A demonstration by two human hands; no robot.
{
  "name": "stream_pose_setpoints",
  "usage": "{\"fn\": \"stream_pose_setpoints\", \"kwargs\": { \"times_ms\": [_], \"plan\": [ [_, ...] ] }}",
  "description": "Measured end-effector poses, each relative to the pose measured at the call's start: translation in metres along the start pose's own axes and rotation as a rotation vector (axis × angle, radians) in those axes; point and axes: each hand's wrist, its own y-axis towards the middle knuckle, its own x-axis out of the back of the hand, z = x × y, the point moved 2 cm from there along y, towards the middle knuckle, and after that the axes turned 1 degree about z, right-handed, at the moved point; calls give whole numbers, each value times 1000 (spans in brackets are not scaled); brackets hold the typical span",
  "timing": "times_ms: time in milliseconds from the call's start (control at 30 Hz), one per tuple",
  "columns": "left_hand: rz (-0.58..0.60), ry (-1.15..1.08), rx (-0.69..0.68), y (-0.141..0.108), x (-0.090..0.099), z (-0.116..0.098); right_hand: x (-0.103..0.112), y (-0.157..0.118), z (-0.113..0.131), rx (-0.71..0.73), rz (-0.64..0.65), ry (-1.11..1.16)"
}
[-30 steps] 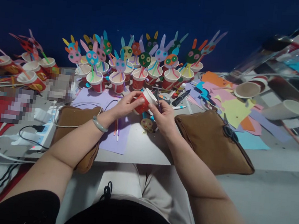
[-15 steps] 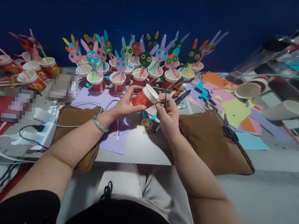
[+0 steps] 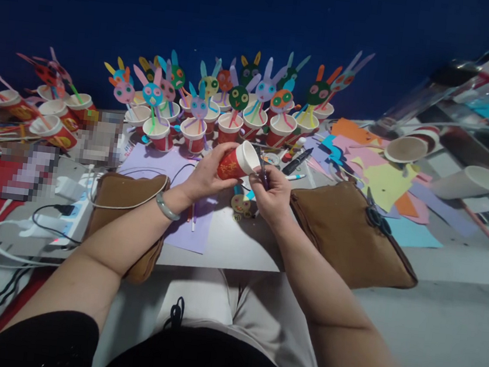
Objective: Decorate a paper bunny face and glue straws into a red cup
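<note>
A red paper cup point(image 3: 232, 164) with a white rim is tilted over the table, its mouth toward the right. My left hand point(image 3: 208, 173) wraps round its left side. Close to the rim, my right hand point(image 3: 273, 194) is pinched round a slim black tool point(image 3: 264, 173), which may be a pen; its tip is hard to make out. Below the cup lies a small pale yellow paper face point(image 3: 239, 203) with blue ears, partly in shadow. Purple paper point(image 3: 185, 238) with a few thin straws on it lies left of that.
Rows of cups with paper rabbit figures point(image 3: 195, 128) stand behind. Brown cushions point(image 3: 353, 237) flank the work spot, scissors point(image 3: 377, 218) on the right one. Paper scraps point(image 3: 386, 179) and loose cups point(image 3: 476, 183) lie right; a power strip point(image 3: 77, 214) with cables lies left.
The cup has turned slightly and my left hand has shifted round it. The black tool in my right hand has tilted, its top leaning more to the left.
</note>
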Motion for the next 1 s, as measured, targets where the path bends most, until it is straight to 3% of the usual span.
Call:
{"fn": "stream_pose_setpoints", "kwargs": {
  "times_ms": [233, 500, 733, 1000],
  "plan": [
    [20, -385, 229, 2, -7, 5, 4, 0, -4, -21, -38, 156],
    [158, -796, 487, -1, -10, 1, 3, 4, -18, 73, -53, 241],
    [221, -834, 497, -2, -9, -1, 4, 1, -13, 110, -45, 241],
    [208, -622, 355, 0, -3, -5, 8, -8, 3, 382, -56, -25]
  ]
}}
